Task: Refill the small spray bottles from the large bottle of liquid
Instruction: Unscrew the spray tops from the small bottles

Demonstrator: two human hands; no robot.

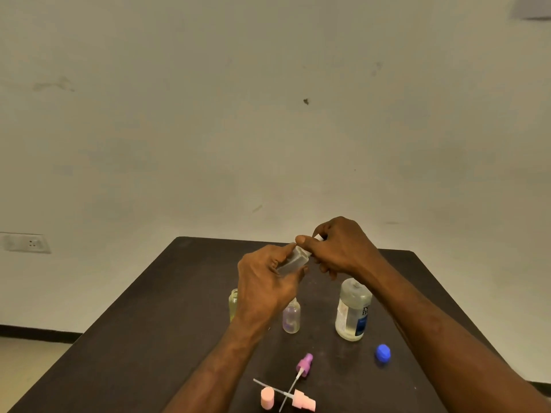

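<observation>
My left hand (268, 278) grips a small clear spray bottle (293, 259), held tilted above the dark table (155, 323). My right hand (337, 248) pinches the bottle's top end; its cap is mostly hidden by my fingers. The large clear bottle (353, 312) with a blue label stands open under my right wrist. A small clear bottle (291, 318) stands open in the middle. A yellowish small bottle (233, 304) is partly hidden behind my left hand.
A blue cap (383, 353) lies to the right of the large bottle. A purple spray head (304, 365), a pink spray head (302, 400) with crossed tubes, and a pink cap (267, 397) lie near the front edge. A wall socket (28, 242) is at the far left.
</observation>
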